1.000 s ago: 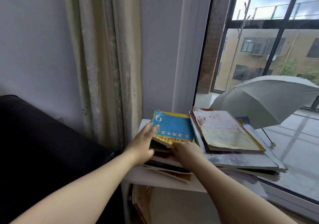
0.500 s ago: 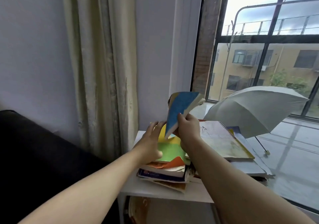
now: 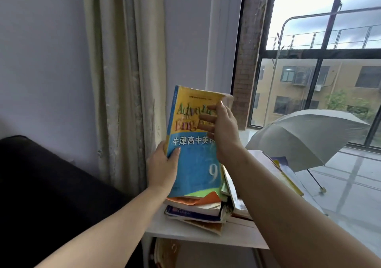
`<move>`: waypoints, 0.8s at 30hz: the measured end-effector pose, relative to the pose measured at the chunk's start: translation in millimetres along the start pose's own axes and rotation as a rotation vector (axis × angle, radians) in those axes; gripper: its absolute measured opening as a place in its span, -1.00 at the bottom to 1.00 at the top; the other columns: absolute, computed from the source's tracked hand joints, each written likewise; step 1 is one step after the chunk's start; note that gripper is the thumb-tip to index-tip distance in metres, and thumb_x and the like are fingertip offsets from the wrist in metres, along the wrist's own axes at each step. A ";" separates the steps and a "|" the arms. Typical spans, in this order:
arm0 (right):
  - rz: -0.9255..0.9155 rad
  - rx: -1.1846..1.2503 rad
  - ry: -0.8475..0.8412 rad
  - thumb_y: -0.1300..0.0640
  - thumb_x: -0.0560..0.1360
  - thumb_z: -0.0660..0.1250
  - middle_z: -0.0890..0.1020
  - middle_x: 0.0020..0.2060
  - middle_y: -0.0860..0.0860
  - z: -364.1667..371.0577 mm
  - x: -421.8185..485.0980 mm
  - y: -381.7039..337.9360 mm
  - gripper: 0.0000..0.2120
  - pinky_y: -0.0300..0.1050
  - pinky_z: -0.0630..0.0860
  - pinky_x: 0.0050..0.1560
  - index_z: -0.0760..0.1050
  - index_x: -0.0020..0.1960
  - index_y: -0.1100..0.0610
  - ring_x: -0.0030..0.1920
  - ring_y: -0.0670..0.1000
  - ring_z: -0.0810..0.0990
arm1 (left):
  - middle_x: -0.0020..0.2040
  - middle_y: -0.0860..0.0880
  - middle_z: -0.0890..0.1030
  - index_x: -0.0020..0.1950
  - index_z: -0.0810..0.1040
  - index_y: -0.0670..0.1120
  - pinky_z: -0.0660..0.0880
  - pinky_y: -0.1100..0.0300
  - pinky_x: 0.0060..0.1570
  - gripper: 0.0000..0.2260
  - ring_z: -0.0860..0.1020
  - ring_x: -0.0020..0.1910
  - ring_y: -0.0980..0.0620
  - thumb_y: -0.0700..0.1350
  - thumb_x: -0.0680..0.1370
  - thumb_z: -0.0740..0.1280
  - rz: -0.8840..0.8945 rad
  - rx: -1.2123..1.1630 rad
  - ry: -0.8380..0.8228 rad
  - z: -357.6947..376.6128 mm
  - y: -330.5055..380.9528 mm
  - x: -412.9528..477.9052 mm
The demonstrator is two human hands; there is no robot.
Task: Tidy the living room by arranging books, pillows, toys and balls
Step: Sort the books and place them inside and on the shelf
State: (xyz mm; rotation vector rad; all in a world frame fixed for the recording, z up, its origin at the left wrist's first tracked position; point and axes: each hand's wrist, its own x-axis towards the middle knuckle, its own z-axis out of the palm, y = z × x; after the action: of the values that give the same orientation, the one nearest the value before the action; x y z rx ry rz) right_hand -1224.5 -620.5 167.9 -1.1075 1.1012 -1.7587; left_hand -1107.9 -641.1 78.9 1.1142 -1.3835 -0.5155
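Observation:
A yellow and blue textbook (image 3: pixel 193 160) stands upright, cover facing me, above a stack of worn books (image 3: pixel 198 210) on a white shelf top (image 3: pixel 177 229). My left hand (image 3: pixel 162 166) grips its left edge low down, thumb on the cover. My right hand (image 3: pixel 223 127) grips its right edge higher up, fingers curled over the cover. A second pile of larger books (image 3: pixel 288 177) lies to the right, mostly hidden behind my right forearm.
A beige curtain (image 3: pixel 125 82) hangs just left of the books. A black sofa (image 3: pixel 47 185) fills the lower left. A grey open umbrella (image 3: pixel 305 139) lies outside the window at right. More books (image 3: pixel 165 253) sit on a lower shelf.
The top textbook has been lifted off the stack, turned over and stood upright with its cover toward me. My left hand has moved from the stack to its left edge.

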 end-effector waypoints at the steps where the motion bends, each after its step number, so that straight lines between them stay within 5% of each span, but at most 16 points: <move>1: -0.023 -0.090 0.010 -0.01 0.62 0.09 0.62 -0.17 0.01 -3.5 1.3 5.2 -0.80 -0.18 0.56 -0.27 0.45 -0.05 -0.01 -0.22 -0.03 0.61 | -0.09 0.03 0.57 0.02 0.47 -0.03 0.49 0.18 -0.17 -0.94 0.55 -0.08 0.04 -0.11 0.57 0.28 -0.032 -0.013 0.007 1.1 -0.9 0.7; 3: -0.070 -0.342 0.096 0.04 0.58 0.16 0.62 -0.13 0.00 -15.3 4.7 21.4 -0.89 0.01 0.57 -0.03 0.44 -0.09 -0.05 -0.09 0.03 0.61 | -0.05 0.02 0.55 0.04 0.43 -0.04 0.41 0.25 -0.27 -0.91 0.52 -0.09 0.05 -0.13 0.56 0.29 -0.156 -0.058 -0.009 5.5 -3.7 3.2; 5: -0.076 -0.540 0.174 0.08 0.55 0.18 0.62 -0.05 0.02 -33.3 7.4 42.5 -0.92 0.01 0.53 -0.04 0.44 0.00 0.01 -0.05 0.06 0.59 | -0.01 -0.03 0.51 0.14 0.39 -0.12 0.38 0.24 -0.30 -0.81 0.49 -0.10 0.02 -0.18 0.55 0.30 -0.347 -0.104 -0.077 11.8 -11.2 9.5; 8: 0.030 -0.842 0.217 0.06 0.56 0.19 0.60 0.11 0.08 -66.7 15.5 78.3 -0.76 -0.04 0.43 0.02 0.44 0.20 0.09 0.08 0.13 0.53 | 0.15 -0.17 0.47 0.30 0.26 -0.21 0.47 0.12 -0.09 -0.64 0.50 0.05 -0.14 -0.22 0.54 0.27 -0.584 0.158 -0.281 22.2 -38.8 18.3; 11: 0.257 -1.220 0.025 0.00 0.55 0.17 0.43 0.35 0.07 -97.0 22.2 110.6 -0.58 0.01 0.33 0.29 0.30 0.39 0.05 0.35 0.16 0.36 | 0.26 -0.23 0.45 0.34 0.25 -0.24 0.44 0.10 0.02 -0.63 0.49 0.15 -0.16 -0.26 0.55 0.20 -0.596 0.472 -0.450 23.5 -64.6 17.5; 17: 0.422 -1.577 -0.133 -0.19 0.56 0.07 0.00 0.53 0.13 -122.0 27.3 147.2 -0.36 0.07 -0.06 0.50 -0.02 0.53 0.04 0.53 0.16 -0.05 | -0.02 -0.17 0.49 0.22 0.34 -0.18 0.45 0.10 -0.18 -0.74 0.51 -0.15 -0.08 -0.31 0.54 0.25 -0.713 0.279 -0.454 25.9 -91.1 36.8; 22: 0.288 -1.717 -0.113 -0.12 0.59 0.06 0.16 0.50 0.16 -112.0 25.2 158.9 -0.41 0.03 0.12 0.44 0.03 0.52 0.10 0.50 0.16 0.11 | -0.15 -0.12 0.49 0.12 0.32 -0.16 0.48 0.11 -0.31 -0.82 0.54 -0.22 -0.08 -0.28 0.56 0.24 -0.749 0.248 -0.436 31.7 -102.0 41.6; 24: 0.213 -1.788 -0.090 0.00 0.60 0.07 0.33 0.42 0.15 -107.2 25.2 162.7 -0.52 0.01 0.27 0.35 0.15 0.48 0.12 0.43 0.16 0.28 | -0.11 -0.13 0.52 0.11 0.31 -0.12 0.54 0.05 -0.19 -0.84 0.58 -0.13 -0.12 -0.23 0.58 0.23 -0.737 0.267 -0.427 33.7 -106.6 39.2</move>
State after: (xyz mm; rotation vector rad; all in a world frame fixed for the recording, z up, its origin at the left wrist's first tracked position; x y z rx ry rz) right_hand -1307.4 -669.0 -3.6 -1.7667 2.6395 -0.1249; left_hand -1099.3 -731.4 2.7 1.8212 -1.3964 -1.1733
